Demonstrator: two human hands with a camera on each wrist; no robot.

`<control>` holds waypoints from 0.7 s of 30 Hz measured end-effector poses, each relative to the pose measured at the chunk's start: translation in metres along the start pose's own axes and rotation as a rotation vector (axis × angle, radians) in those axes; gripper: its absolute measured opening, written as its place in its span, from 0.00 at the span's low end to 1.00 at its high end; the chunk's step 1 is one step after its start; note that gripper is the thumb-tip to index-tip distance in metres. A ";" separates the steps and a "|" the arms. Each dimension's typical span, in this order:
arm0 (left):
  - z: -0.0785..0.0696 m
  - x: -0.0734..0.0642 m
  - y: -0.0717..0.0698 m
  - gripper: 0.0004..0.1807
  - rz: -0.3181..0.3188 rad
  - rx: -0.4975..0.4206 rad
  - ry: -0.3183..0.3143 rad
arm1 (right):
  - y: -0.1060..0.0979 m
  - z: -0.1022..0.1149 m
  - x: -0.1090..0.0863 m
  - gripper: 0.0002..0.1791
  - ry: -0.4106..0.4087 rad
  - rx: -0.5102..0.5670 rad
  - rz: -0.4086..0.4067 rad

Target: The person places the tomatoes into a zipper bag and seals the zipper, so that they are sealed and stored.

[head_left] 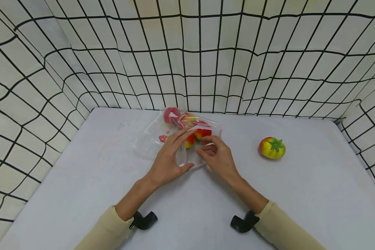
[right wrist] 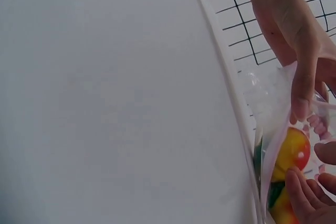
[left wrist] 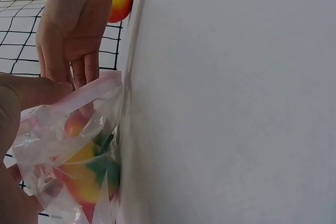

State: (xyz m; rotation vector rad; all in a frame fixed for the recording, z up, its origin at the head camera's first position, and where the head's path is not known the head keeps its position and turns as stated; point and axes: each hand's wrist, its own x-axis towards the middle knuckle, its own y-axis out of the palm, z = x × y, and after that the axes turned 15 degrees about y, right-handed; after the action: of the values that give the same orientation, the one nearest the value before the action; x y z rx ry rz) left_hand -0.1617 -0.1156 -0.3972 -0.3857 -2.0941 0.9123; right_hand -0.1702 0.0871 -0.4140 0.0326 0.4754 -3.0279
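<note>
Centrally in the head view, near the 12 o'clock edge of the white table [head_left: 103,187]: a clear zip bag [head_left: 153,139] with red-and-yellow fruits [head_left: 203,133] inside. At its 7 o'clock, fingers straight and thumb splayed, the left hand [head_left: 167,158], presumably to keep the bag's mouth gaping. At its 4 o'clock, the right hand [head_left: 217,154], fingers loosely bent and not visibly gripping anything, probably so placed for easy access to that mouth. Off at 3 o'clock, well apart and so out of both hands' way, a loose tomato [head_left: 268,152].

From the left wrist, at 9 o'clock: left thumb [left wrist: 50,90] laid at the pink zip edge [left wrist: 107,82], likely as a stop against the film falling shut.

From the right wrist, at 4 o'clock: right thumb [right wrist: 326,153] apart from the fingers [right wrist: 302,195], near a yellow fruit [right wrist: 294,145], perhaps to steady it; impossible to tell whether touching.
</note>
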 end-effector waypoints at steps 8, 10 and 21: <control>-0.001 0.001 0.001 0.57 0.009 0.013 -0.029 | -0.022 -0.002 -0.008 0.24 -0.082 -0.134 -0.005; -0.001 0.001 0.000 0.57 0.011 0.017 -0.036 | -0.027 -0.002 -0.009 0.24 -0.088 -0.162 -0.013; 0.002 0.001 0.002 0.59 0.012 0.064 -0.057 | -0.060 -0.006 -0.011 0.22 -0.107 -0.206 -0.049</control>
State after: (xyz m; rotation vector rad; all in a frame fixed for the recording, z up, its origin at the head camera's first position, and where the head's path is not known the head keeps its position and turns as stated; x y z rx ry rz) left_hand -0.1639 -0.1152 -0.3990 -0.3429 -2.1098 1.0058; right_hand -0.1643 0.1461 -0.4010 -0.1550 0.7849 -2.9903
